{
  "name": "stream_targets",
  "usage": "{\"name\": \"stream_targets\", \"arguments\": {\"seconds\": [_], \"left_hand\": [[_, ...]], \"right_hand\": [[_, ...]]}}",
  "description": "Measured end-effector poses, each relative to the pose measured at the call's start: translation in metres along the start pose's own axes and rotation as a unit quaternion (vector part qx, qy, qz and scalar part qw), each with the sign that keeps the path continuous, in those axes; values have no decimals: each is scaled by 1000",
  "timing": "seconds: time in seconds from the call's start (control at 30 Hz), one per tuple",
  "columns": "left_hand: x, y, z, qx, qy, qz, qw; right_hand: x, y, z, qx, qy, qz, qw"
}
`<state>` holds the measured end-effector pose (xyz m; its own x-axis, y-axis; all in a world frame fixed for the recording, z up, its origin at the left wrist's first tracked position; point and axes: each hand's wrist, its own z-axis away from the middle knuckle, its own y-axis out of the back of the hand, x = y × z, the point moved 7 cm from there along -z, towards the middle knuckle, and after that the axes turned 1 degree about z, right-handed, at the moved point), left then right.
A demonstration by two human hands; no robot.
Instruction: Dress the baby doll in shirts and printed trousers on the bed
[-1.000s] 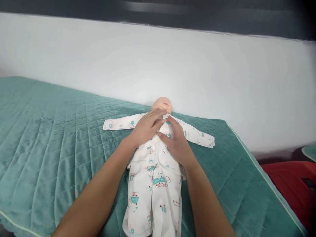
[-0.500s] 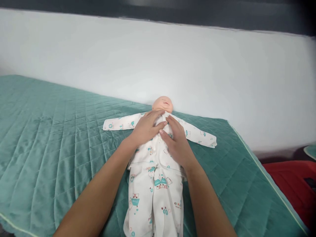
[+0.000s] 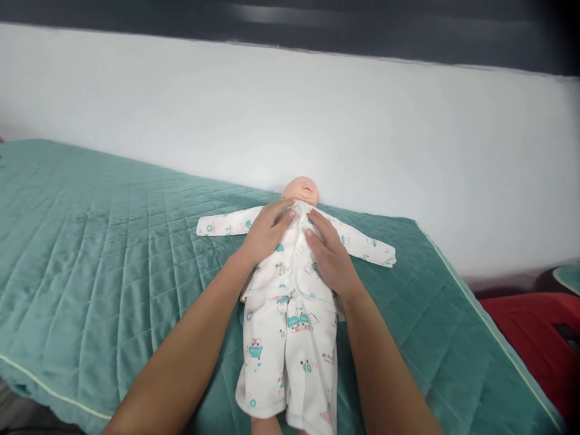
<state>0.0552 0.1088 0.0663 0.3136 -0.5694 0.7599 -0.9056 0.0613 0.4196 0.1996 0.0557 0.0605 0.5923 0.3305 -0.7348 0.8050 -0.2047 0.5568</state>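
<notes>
On the green quilted cover [image 3: 149, 272], a baby doll [image 3: 301, 190] lies face-up in a printed white shirt [image 3: 287, 269] and matching trousers [image 3: 267, 368], sleeves [image 3: 369, 251] spread wide. The person's left hand [image 3: 268, 231] and right hand [image 3: 332, 255] rest on either side of the shirt's front.

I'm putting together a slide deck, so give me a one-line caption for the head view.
Left hand and right hand on the printed white top of a doll lying on a green quilted cover.
</notes>
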Motion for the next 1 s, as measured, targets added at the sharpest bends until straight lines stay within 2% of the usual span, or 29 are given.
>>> {"name": "stream_targets", "arguments": {"seconds": [0.1, 0.2, 0.33, 0.43, 0.57, 0.67, 0.73, 0.87, 1.0], "left_hand": [[-7, 5, 21, -5, 16, -10, 1000], [2, 9, 58, -33, 14, -28, 999], [33, 11, 116, -89, -17, -48, 995], [49, 12, 148, -103, -19, -63, 992], [61, 21, 183, -46, -1, -68, 997], [66, 32, 220, 18, 46, -69, 996], [69, 34, 246, 29, 86, -70, 993], [72, 30, 278, 33, 140, -87, 986], [71, 23, 274, 33, 147, -108, 983]], "right_hand": [[1, 0, 2, 10, -4, 5, 1000], [-4, 0, 17, 15, 2, 24, 1000], [-16, 0, 64, 5, 3, 29, 1000], [-21, 1, 110, -5, -19, 4, 1000], [-27, 12, 167, 22, -51, -34, 998], [-36, 20, 204, 37, -69, -43, 996], [-49, 21, 223, 32, -67, -36, 997], [-84, 9, 236, -18, -9, 26, 999], [-104, -13, 227, -72, 32, 141, 987]]}}
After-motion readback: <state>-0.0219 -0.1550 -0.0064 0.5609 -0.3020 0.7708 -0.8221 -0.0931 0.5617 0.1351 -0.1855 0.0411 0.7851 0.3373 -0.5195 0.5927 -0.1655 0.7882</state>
